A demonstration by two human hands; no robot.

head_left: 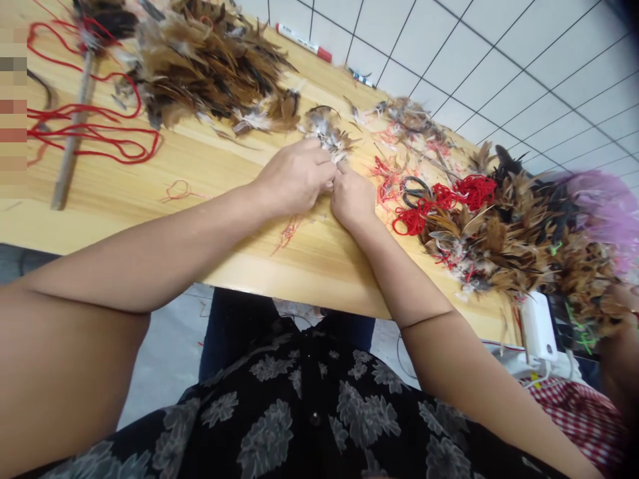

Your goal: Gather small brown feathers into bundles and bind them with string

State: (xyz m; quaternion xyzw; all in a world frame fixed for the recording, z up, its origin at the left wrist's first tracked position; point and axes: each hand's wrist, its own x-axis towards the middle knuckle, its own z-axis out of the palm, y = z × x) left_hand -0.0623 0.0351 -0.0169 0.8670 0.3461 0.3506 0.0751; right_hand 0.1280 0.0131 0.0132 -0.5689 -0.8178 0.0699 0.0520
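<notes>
Both of my hands meet over the middle of the wooden table. My left hand (298, 174) is closed, its fingers curled against the base of a small bunch of feathers (327, 128). Pressed right beside it, my right hand (354, 194) is closed too, thumb and fingers pinched at the same spot. The grey and brown feather tips stick out beyond the fingers, away from me. What exactly sits between the right fingertips is hidden. Loose pinkish-red threads (289, 233) lie on the table just below the hands.
A large heap of brown feathers (210, 66) lies at the upper left, near red cord (124, 152) and a wooden stick (74, 153). Rightward are red yarn (474, 193), more feathers (499, 243) and a white power bank-like box (539, 326). A red-capped marker (303, 42) lies along the tiled wall.
</notes>
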